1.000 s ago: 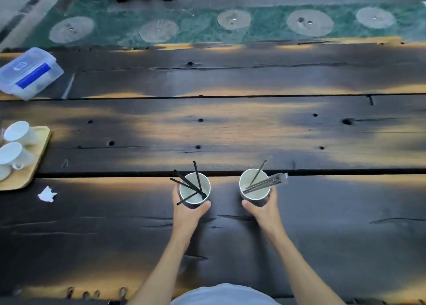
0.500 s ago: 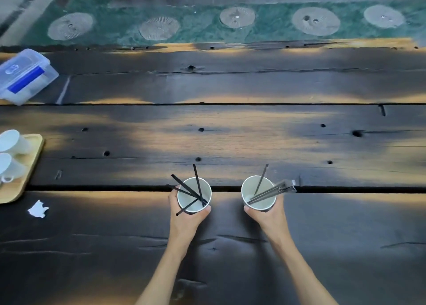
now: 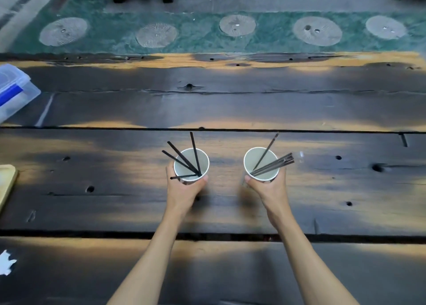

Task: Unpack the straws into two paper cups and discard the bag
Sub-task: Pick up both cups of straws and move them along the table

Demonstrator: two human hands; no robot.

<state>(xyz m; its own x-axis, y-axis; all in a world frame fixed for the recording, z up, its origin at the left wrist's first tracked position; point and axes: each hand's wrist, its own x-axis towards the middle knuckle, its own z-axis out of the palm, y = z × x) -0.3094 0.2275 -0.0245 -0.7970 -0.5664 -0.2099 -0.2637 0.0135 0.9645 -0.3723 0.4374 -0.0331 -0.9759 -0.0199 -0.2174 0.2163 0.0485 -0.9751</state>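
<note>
Two white paper cups stand side by side on the dark wooden table. My left hand grips the left cup, which holds several loose black straws fanned out over its rim. My right hand grips the right cup. One black straw leans in it, and a bundle of straws pokes out to the right, its far end still inside a clear plastic bag. Both arms reach out over the table.
A clear plastic box with a blue label sits at the far left. A wooden tray's corner shows at the left edge, with a white paper scrap nearer me. Beyond the table lies a green mat.
Both hands have pushed the cups away from me, across the gap between the planks onto the middle plank. The view has shifted, so the tray's teacups are out of sight.
</note>
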